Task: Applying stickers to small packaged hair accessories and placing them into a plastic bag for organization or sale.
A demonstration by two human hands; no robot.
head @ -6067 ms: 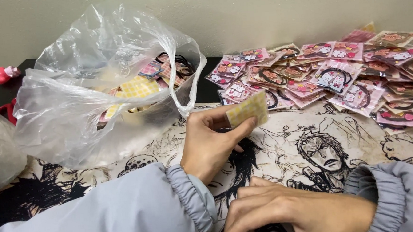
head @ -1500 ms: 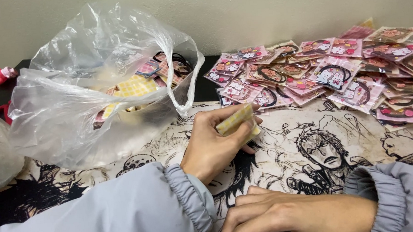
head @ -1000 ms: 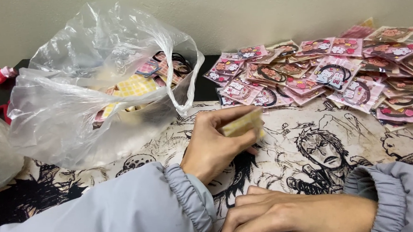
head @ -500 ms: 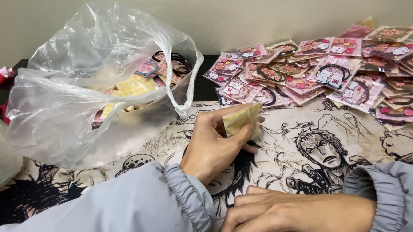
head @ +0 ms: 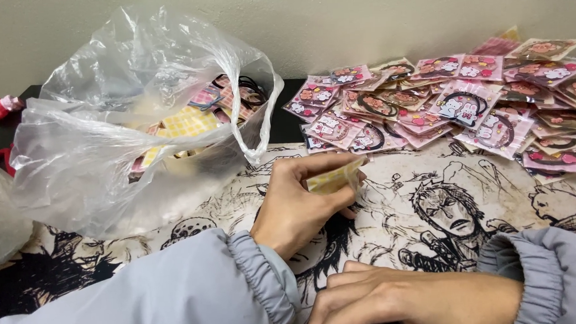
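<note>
Nearest, the right hand [head: 407, 300] is laid flat and open on the drawn mat [head: 500, 203] covering the table, nothing held. Just beyond, a small yellow packet [head: 333, 177] is pinched between the fingers of the left hand [head: 300, 207]. Farther back, a clear plastic bag [head: 135, 124] of packets is seen at the left, and a pile of pink packets [head: 462, 107] at the right.

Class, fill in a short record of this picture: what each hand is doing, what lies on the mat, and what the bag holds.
Left hand: holds a small yellow packet above the mat
Right hand: rests flat on the printed mat, holds nothing
Bag: clear plastic bag, open, with yellow and pink packets inside
Pile: pink packets heaped at the mat's far right
</note>
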